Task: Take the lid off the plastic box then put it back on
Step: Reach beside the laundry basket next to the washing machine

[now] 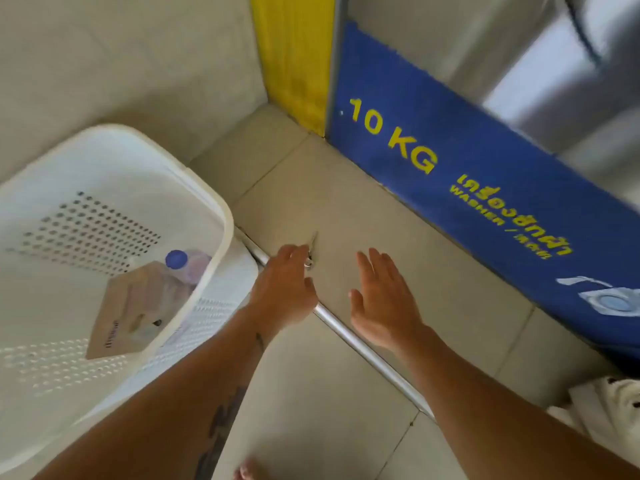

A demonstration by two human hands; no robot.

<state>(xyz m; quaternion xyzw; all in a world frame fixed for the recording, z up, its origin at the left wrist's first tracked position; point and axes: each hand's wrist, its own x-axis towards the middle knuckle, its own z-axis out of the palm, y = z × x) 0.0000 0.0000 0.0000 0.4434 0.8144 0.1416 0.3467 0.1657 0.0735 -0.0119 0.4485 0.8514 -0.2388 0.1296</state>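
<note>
A white perforated plastic box (227, 216) stands on the floor at the left, open at the top, and I see no lid on it. Inside lie a bottle with a blue cap (176, 259) and a beige carton (128, 313). My left hand (284, 289) is stretched out just right of the box rim, fingers loosely curved and holding nothing. A small metal piece (310, 252) shows at its fingertips; I cannot tell if they touch. My right hand (384, 299) hovers flat over the tiles, fingers spread and palm inward.
A metal strip (367, 355) runs diagonally across the tiled floor under both hands. A washer with a blue "10 KG" panel (450, 188) stands at the right, a yellow post (294, 60) behind. White cloth (609, 403) lies at the lower right.
</note>
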